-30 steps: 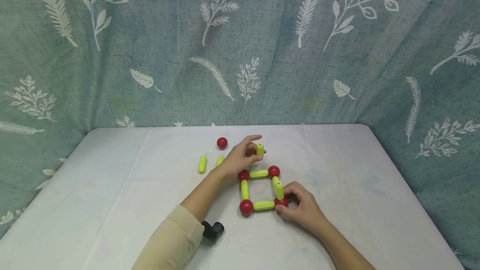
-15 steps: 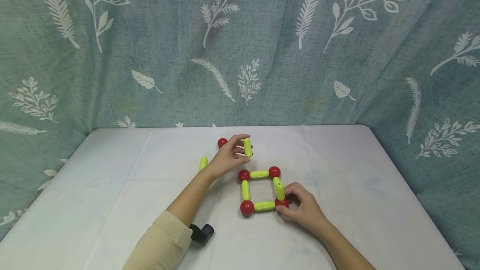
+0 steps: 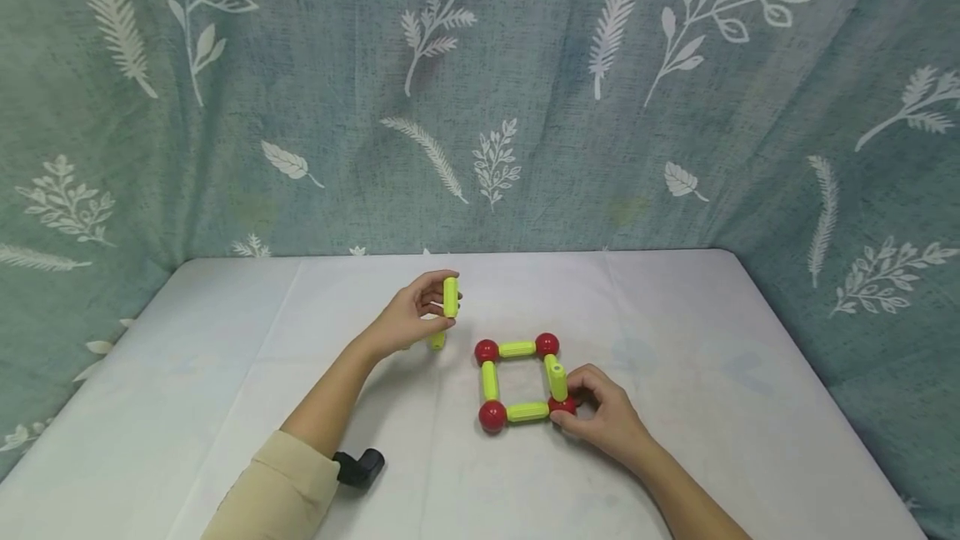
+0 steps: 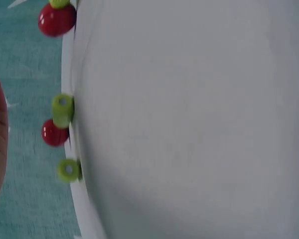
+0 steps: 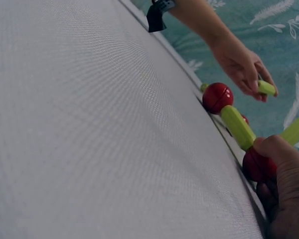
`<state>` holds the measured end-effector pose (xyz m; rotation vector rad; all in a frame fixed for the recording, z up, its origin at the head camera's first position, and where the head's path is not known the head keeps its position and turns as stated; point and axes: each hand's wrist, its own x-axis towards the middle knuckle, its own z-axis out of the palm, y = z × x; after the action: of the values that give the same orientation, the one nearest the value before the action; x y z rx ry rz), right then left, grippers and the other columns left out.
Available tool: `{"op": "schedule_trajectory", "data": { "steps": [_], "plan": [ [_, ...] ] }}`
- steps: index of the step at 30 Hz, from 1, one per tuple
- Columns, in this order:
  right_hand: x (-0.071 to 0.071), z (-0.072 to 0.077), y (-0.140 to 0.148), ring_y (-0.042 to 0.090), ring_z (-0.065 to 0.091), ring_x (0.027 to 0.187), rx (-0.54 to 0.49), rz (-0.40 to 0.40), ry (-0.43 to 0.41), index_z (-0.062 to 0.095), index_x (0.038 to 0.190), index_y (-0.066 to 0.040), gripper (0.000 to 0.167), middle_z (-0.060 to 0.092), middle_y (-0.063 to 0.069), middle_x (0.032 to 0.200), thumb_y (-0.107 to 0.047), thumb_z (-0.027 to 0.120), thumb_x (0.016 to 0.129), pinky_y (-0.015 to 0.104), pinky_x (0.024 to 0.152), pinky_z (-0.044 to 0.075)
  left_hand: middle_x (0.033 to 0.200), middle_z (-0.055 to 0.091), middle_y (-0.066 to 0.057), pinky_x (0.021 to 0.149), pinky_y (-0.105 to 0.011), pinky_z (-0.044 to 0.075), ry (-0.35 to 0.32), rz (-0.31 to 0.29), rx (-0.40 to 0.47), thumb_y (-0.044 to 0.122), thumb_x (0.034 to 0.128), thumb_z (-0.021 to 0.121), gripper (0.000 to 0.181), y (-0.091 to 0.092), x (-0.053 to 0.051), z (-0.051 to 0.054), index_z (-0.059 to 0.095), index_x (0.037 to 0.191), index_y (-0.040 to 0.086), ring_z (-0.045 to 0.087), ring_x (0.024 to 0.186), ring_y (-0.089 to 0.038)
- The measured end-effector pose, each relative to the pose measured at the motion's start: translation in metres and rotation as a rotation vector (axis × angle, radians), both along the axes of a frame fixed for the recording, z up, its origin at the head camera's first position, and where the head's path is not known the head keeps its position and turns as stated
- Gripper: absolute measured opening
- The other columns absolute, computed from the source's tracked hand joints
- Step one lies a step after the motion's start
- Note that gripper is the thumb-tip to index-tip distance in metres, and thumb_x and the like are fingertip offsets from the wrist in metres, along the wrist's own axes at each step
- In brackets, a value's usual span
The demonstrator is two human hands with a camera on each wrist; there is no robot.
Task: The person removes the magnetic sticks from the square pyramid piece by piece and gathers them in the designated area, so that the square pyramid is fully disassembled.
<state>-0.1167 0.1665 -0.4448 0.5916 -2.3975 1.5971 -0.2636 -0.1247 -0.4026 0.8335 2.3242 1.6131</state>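
Yellow-green rod (image 3: 450,297) is pinched by L hand (image 3: 411,315), approx. upper centre of head view; R hand (image 3: 606,413), lower right of centre, grips red corner ball (image 3: 561,407) of the rod-and-ball square (image 3: 528,412). IMO, best is R hand firm on this ball, L hand turning its rod gently, w/o knocking the standing rod (image 3: 557,382). Left wrist view: only part of L hand at left edge; grip can't be told. Right wrist view: held rod upper right, w/ L hand, well apart from R hand, lower right.
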Motion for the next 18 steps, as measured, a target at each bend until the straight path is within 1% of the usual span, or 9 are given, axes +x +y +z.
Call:
{"op": "schedule_trajectory", "data": {
  "steps": [2,4,6,9,13,18],
  "plan": [
    [0.000,0.000,0.000,0.014,0.056,0.075,0.004,0.005,0.001,0.059,0.089,-0.001,0.027,0.056,0.006,0.089,0.007,0.076,0.071,0.027,0.066,0.052,0.119,0.053,-0.024,0.086,-0.026,0.050,-0.003,0.002,-0.007,-0.005,0.0812,0.068,0.064,-0.011,0.000,0.001,0.040,0.138,0.003,0.057,0.103,-0.027],
    [-0.001,0.000,0.000,0.013,0.056,0.075,0.004,0.008,0.002,0.059,0.089,-0.001,0.027,0.056,0.006,0.089,0.007,0.077,0.071,0.027,0.066,0.052,0.118,0.054,-0.020,0.086,-0.026,0.050,0.021,0.017,-0.044,-0.002,0.0807,0.069,0.063,-0.021,0.000,0.000,0.042,0.137,0.003,0.056,0.103,-0.025],
    [-0.001,0.000,0.000,0.013,0.056,0.075,0.004,0.008,0.002,0.059,0.088,-0.001,0.027,0.056,0.006,0.088,0.007,0.077,0.070,0.027,0.066,0.052,0.118,0.055,-0.014,0.085,-0.028,0.049,0.054,0.039,-0.099,0.002,0.0801,0.071,0.062,-0.031,0.000,0.000,0.044,0.136,0.004,0.053,0.105,-0.025],
    [-0.001,0.000,0.000,0.014,0.056,0.075,0.004,0.005,-0.001,0.059,0.088,-0.001,0.027,0.056,0.006,0.088,0.007,0.077,0.070,0.027,0.066,0.052,0.120,0.054,-0.007,0.084,-0.034,0.046,0.110,0.079,-0.199,0.006,0.0787,0.072,0.061,-0.046,0.001,-0.001,0.049,0.135,0.010,0.048,0.108,-0.029],
    [0.000,0.001,0.000,0.015,0.056,0.075,0.004,0.000,-0.010,0.059,0.089,-0.002,0.027,0.056,0.006,0.089,0.007,0.076,0.070,0.027,0.066,0.052,0.123,0.051,-0.005,0.083,-0.039,0.041,0.121,0.109,-0.260,0.006,0.0767,0.074,0.061,-0.065,0.003,0.000,0.053,0.133,0.018,0.042,0.109,-0.036],
    [0.000,0.001,-0.001,0.015,0.056,0.075,0.005,-0.008,-0.023,0.059,0.089,-0.002,0.027,0.056,0.005,0.089,0.007,0.077,0.070,0.027,0.066,0.052,0.122,0.051,-0.006,0.084,-0.040,0.040,0.101,0.133,-0.283,0.007,0.0769,0.075,0.061,-0.087,0.002,-0.002,0.053,0.133,0.015,0.040,0.107,-0.035]
  ]
}}
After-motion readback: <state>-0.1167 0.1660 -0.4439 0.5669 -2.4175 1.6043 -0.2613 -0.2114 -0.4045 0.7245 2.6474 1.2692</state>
